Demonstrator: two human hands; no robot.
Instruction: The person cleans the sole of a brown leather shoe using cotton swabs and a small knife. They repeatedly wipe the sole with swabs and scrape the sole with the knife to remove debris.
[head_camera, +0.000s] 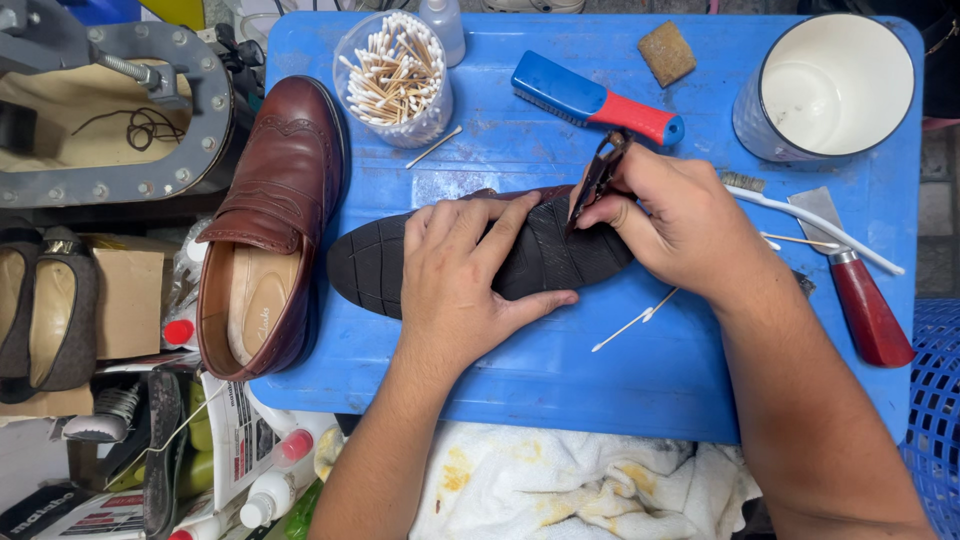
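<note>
Two hands at an upturned shoe on a blue worktop.

Nearest lies a stained white towel (570, 485), then the blue worktop (560, 385) with the shoe (380, 265) sole-up across its middle: a black ridged sole, with brown leather showing at the far edge. The left hand (455, 280) lies open, palm flat on the sole. The right hand (675, 215) keeps a closed grip on a small dark tool (598, 175), its tip on the sole. Beyond stand a brown shoe (275, 210) (upright), cotton swabs (395, 75), a brush (595, 100) and a white cup (825, 85).
</note>
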